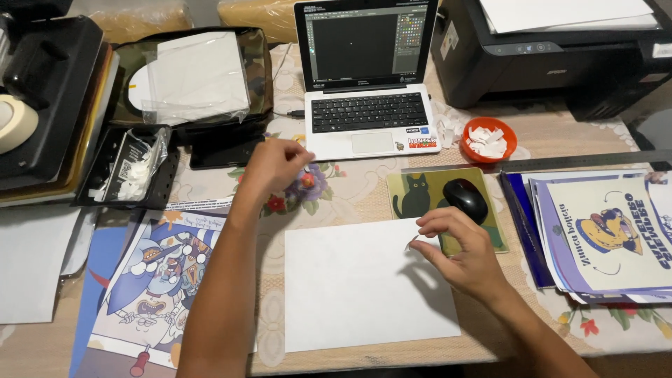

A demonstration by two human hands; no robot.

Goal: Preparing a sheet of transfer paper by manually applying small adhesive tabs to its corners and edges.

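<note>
A blank white sheet [350,283] lies flat on the table in front of me. My right hand [458,252] hovers over the sheet's upper right corner, thumb and forefinger pinched on a tiny white scrap [411,243]. My left hand [274,166] reaches forward across the floral tablecloth, just left of the open laptop [367,77]. Its fingers are curled and a small white bit shows at the fingertips; what it is I cannot tell.
A black mouse [465,198] sits on a cat-print pad [416,192]. An orange bowl [488,140] holds white scraps. A black printer [553,49] stands back right, printed sheets [609,234] right, a cartoon poster [157,280] left, a black tray [133,164] and a camouflage case [189,73] beyond.
</note>
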